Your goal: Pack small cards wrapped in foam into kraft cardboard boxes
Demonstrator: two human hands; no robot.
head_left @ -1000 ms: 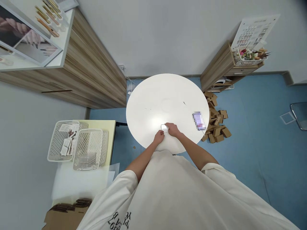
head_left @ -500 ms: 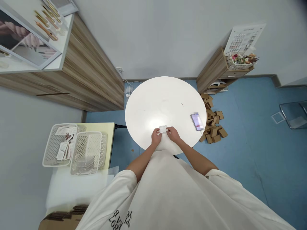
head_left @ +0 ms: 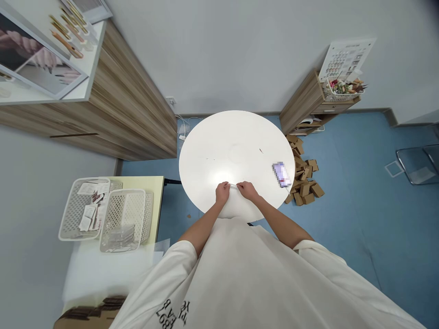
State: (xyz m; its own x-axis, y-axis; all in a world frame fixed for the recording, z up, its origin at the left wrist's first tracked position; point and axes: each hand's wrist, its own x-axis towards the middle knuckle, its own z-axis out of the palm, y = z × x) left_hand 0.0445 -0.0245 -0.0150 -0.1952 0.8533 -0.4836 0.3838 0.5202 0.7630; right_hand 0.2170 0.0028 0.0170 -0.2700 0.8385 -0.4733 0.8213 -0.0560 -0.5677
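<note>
A small clear plastic case (head_left: 233, 185) is pinched between my two hands, close to the near edge of the round white table (head_left: 236, 137). It shows as a thin bright strip, edge-on to me. My left hand (head_left: 222, 193) grips its left end with closed fingers. On the other end, my right hand (head_left: 246, 190) pinches with thumb and fingers. My fingers cover both ends of the case, and its exact kind is too small to make out.
A phone (head_left: 281, 174), blurred out, lies at the table's right. Small brown cardboard boxes (head_left: 306, 183) are heaped on the floor beyond it. Two white baskets (head_left: 125, 194) with papers and clear packs stand on a yellow table (head_left: 156, 192) at left. Wooden cabinets (head_left: 137, 96) line the wall.
The clear case has tilted from showing its flat face to being nearly edge-on. Both hands turned with it and kept their hold.
</note>
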